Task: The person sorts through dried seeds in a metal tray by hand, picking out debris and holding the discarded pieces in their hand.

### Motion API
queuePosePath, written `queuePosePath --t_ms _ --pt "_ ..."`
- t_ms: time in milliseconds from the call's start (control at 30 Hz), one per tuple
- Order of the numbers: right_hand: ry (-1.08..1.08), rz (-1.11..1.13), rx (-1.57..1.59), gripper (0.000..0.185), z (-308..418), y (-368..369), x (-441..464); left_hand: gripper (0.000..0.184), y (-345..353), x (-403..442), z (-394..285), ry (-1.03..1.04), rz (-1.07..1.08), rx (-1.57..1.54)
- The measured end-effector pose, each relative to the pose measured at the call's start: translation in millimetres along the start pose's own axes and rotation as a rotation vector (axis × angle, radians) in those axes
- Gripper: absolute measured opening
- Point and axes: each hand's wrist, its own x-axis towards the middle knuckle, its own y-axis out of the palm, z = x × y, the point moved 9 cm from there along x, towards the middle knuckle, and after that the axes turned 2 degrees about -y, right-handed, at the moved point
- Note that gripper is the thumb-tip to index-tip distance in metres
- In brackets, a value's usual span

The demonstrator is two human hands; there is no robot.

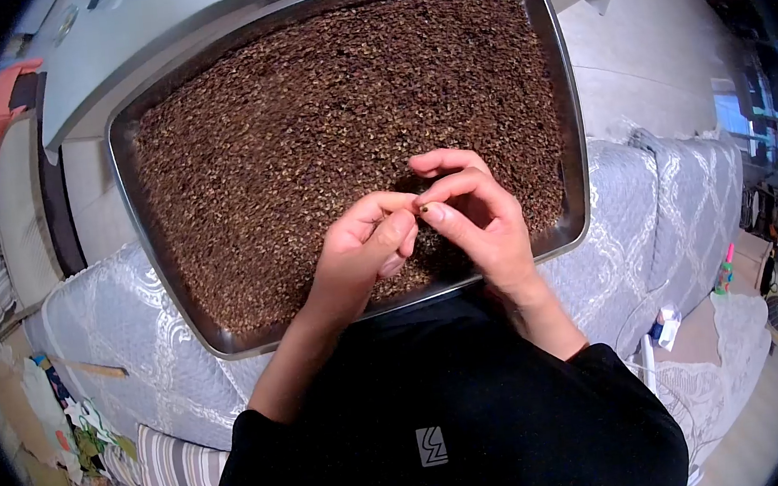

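A large metal tray (579,131) holds a thick layer of small brown dried pieces (302,120). Over its near part, right of the middle, my two hands meet at the fingertips. My left hand (366,245) has its thumb and fingers pressed together, and whatever lies between them is hidden. In my right hand (475,216), thumb and index finger pinch a tiny dark piece (425,209), close against the left fingertips. The other fingers of that hand are curled above the brown pieces.
A pale table (145,42) stands beyond the tray. Grey patterned sofa fabric (626,220) lies on both sides of me. A striped cushion (179,469) is at the lower left, and a lace-covered surface (733,360) at the lower right.
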Motion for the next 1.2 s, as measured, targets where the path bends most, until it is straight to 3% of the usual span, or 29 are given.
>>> queuePosePath --t_ms 233,333,467,567,700,733,800,900,1000,1200 --pt "-0.171 0.101 -0.303 0.014 19 17 2 0.016 -5 -1 1 -0.027 0.031 -0.081" --pt "-0.153 0.144 -0.271 0.014 19 19 2 0.016 -9 -3 -3 0.001 0.042 0.009" --pt "0.059 0.103 -0.019 0.012 -9 17 -11 0.014 -10 -7 1 -0.039 0.073 0.107" --pt "0.127 0.152 -0.002 0.007 -14 19 -16 0.014 -10 -11 6 -0.109 0.118 0.162" --pt "0.248 0.086 0.082 0.005 -28 10 -25 0.018 9 -17 3 -0.072 0.295 -0.068" --pt "0.246 0.032 0.052 0.006 -25 4 -23 0.019 12 -18 -2 -0.063 0.316 -0.166" --pt "0.048 0.107 -0.394 0.007 -1 -3 -11 0.02 15 -22 -11 -0.043 0.356 -0.362" --pt "-0.173 0.063 -0.782 0.011 23 -6 0 0.023 12 -21 -23 0.052 0.393 -0.402" --pt "-0.301 -0.037 -0.933 0.015 20 -14 7 0.028 13 -22 -33 0.143 0.483 -0.405" --pt "-0.307 -0.027 -1.054 0.015 12 0 17 0.036 17 -22 -32 0.203 0.464 -0.483"
